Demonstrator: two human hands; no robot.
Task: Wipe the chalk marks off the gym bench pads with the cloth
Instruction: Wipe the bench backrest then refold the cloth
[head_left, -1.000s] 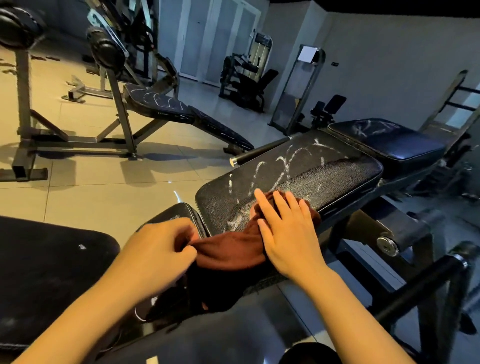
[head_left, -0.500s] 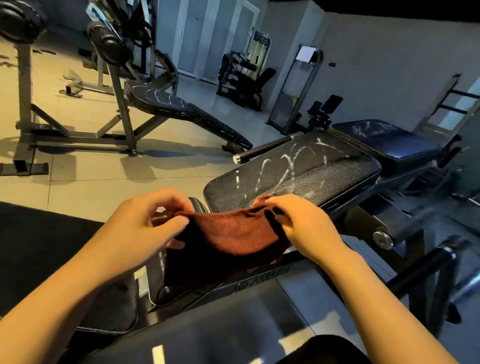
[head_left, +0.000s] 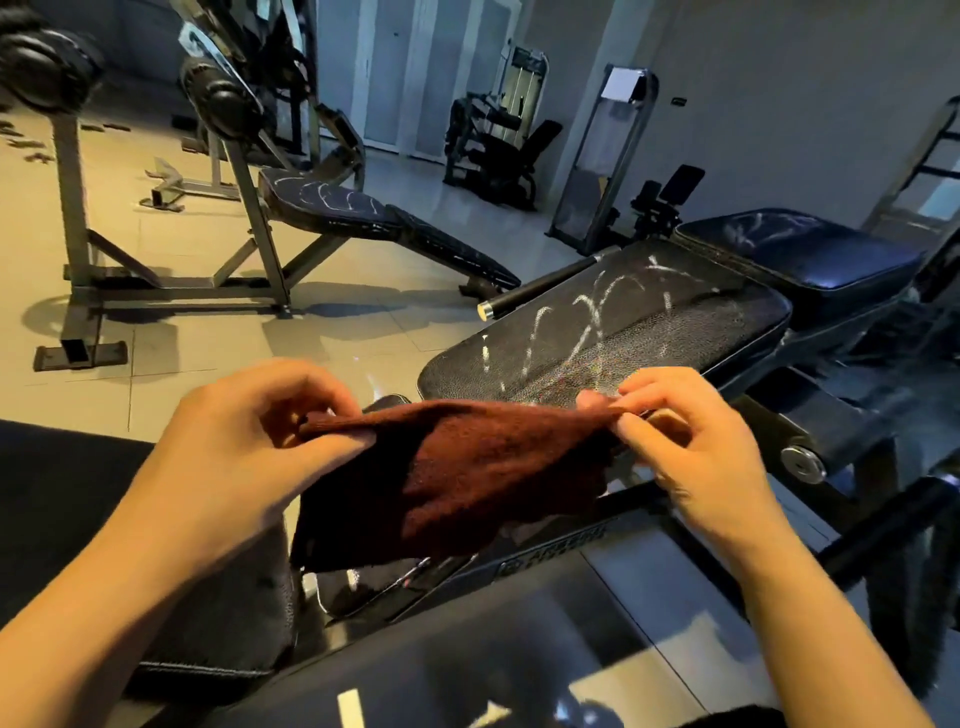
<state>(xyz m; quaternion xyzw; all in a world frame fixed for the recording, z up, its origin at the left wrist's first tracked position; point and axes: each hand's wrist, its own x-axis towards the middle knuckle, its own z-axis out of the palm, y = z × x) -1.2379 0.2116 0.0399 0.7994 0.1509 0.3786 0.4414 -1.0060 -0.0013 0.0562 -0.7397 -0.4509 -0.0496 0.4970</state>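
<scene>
Dim, warm-toned gym interior: pale light reflects off the tiled floor (head_left: 156, 260), where equipment frames cast soft shadows. Glare streaks the glossy dark surface in the foreground. Wide-angle distortion bends lines at the edges; the upper-left corner is blurred.

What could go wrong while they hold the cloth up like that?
The cloth is only pinched at its top corners by the left hand and right hand, so it might slip and drop. It hangs off the pad, so no chalk marks get wiped. Marks on the far pad could be forgotten.
</scene>
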